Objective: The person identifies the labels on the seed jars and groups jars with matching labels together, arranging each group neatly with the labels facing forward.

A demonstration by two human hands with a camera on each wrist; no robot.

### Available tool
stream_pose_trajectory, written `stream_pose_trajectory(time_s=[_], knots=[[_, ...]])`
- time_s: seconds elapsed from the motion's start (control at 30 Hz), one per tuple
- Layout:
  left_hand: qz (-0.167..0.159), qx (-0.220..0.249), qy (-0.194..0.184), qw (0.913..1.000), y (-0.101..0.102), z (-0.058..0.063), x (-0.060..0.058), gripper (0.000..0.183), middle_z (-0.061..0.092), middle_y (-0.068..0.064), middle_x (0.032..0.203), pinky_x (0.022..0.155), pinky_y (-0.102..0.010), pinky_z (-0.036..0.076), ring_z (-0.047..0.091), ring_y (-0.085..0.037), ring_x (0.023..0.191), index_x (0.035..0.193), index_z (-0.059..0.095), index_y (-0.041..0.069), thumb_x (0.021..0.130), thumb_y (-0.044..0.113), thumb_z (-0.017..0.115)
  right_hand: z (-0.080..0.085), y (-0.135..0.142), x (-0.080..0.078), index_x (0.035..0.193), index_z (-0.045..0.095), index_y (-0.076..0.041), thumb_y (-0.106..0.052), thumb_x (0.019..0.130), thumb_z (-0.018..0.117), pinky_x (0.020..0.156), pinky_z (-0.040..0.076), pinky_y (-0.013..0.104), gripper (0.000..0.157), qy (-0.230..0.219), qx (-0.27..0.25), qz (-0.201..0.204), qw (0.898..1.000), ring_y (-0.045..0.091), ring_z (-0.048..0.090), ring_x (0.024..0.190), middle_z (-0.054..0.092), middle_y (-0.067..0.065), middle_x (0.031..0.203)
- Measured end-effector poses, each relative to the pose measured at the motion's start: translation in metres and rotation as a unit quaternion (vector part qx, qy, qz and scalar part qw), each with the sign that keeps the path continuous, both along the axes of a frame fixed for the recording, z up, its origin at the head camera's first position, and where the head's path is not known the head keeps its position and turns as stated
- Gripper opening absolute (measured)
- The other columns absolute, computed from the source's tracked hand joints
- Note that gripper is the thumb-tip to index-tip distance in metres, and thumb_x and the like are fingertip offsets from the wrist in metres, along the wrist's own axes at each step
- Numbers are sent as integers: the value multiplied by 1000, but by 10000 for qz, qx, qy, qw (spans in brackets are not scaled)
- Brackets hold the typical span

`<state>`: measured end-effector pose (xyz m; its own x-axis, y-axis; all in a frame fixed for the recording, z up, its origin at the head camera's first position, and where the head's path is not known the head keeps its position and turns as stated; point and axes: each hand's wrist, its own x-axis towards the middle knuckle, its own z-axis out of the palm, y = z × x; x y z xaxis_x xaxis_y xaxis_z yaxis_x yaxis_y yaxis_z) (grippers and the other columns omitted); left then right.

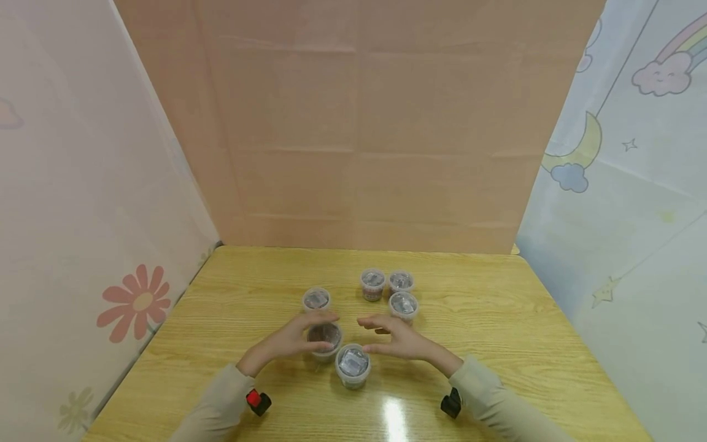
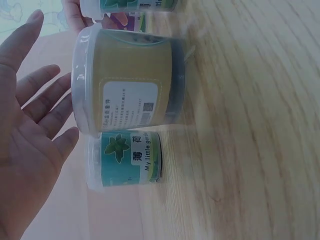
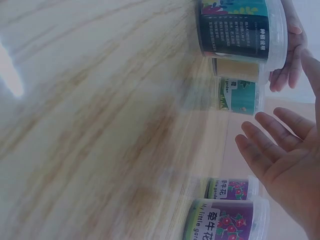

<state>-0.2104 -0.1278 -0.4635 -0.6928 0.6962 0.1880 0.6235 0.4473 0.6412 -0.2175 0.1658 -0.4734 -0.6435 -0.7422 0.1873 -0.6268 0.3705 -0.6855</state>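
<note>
Several small clear plastic tubs with "My little garden" labels stand on the table. My left hand hovers around the lid of a tan-labelled tub, fingers spread and not curled round it; touching or not, I cannot tell. Behind that tub is a teal-labelled tub with a leaf picture. My right hand is held palm inward, fingers loosely extended, with nothing in it. Its thumb is near the front tub, whose side shows a dark label in the right wrist view.
Beyond my right hand stand three more tubs, one nearer and two behind, left and right. Purple flower labels show on two tubs. A brown paper panel closes the table's back; printed curtains hang at both sides.
</note>
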Motion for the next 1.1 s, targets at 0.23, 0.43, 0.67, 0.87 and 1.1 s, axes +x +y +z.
stream_pose_trajectory(time_s=[0.23,0.43,0.67,0.87,1.1], knots=[[-202,3,91,9998,4,-1,3,62,48,-11,137,108,-52,27,40,-29,130,135,49,8,83,38,66,-3,1,2,137,44,-6,-39,86,64,95,47,44,63,-99,25,113,9999,29,54,116,51,12,133],[-270,-58,23,9996,6,-3,4,66,46,-14,139,112,-52,15,37,-31,132,136,47,6,82,37,68,-5,1,4,137,44,-6,-38,84,66,94,47,45,65,19,112,193,9997,28,54,116,51,11,133],[-382,-73,271,9989,10,-7,4,66,50,-10,136,112,-52,13,38,-32,131,134,49,5,81,42,66,-7,0,7,137,43,-6,-41,83,67,96,46,42,68,-57,193,222,9996,24,52,117,50,7,134],[-380,-176,413,9983,13,-7,7,65,52,-1,134,113,-54,11,37,-29,132,132,52,6,82,46,65,-9,0,8,138,42,-8,-41,85,66,96,46,42,67,-125,215,316,9992,23,51,119,51,7,134],[-393,-282,572,9972,16,-7,8,65,53,-1,133,113,-54,9,36,-31,132,130,53,7,82,49,62,-8,1,9,138,42,-6,-40,84,67,98,44,43,68,-104,293,541,9981,24,51,119,51,10,134]])
